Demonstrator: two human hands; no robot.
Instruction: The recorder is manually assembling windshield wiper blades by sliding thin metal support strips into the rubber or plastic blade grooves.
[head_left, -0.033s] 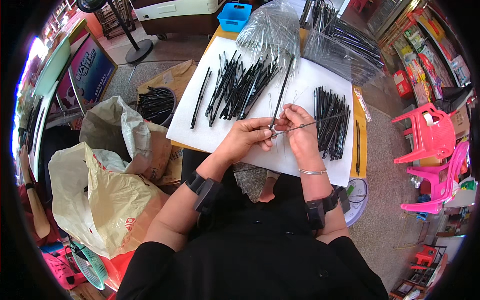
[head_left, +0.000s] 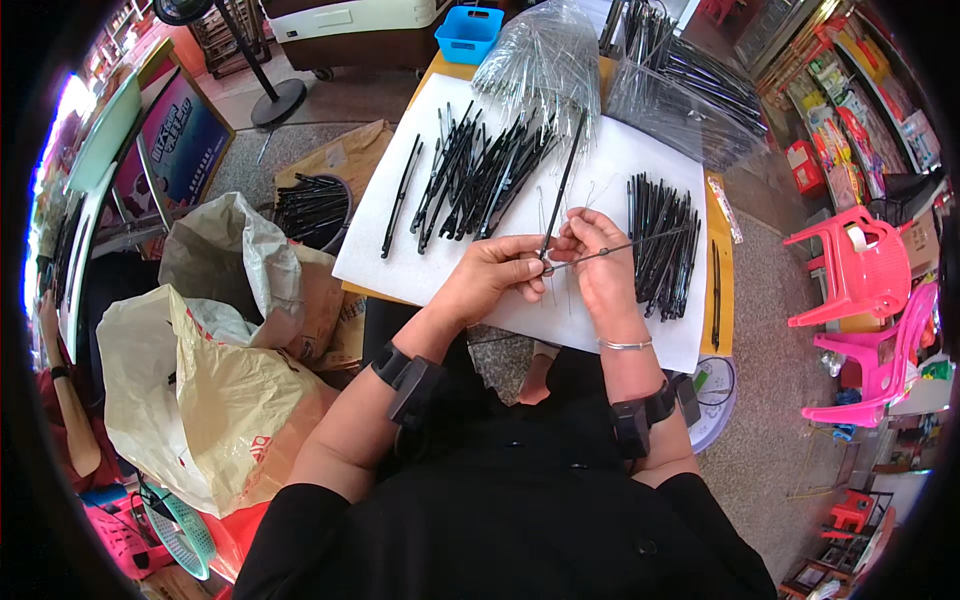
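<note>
My left hand (head_left: 497, 272) pinches a slim black rod (head_left: 566, 180) between thumb and fingers; the rod slants up and away over the white sheet (head_left: 460, 292). A second thin dark rod (head_left: 655, 238) meets it at my left fingertips and runs right, crossing in front of my right hand (head_left: 598, 262). The right thumb and fingers are pressed together beside that joint; what they pinch is too small to make out. Fine metal wires (head_left: 541, 205) show around both hands. Beyond my left hand lies a pile of black rods (head_left: 490, 175), and a second bundle (head_left: 662, 245) lies right of my right hand.
A clear plastic bag of thin wires (head_left: 540, 60) and a bag of black rods (head_left: 690, 100) lie at the far side, near a blue basket (head_left: 468, 35). Large sacks (head_left: 200, 390) stand left; pink plastic chairs (head_left: 850, 265) stand right. Another person's arm (head_left: 70, 420) shows far left.
</note>
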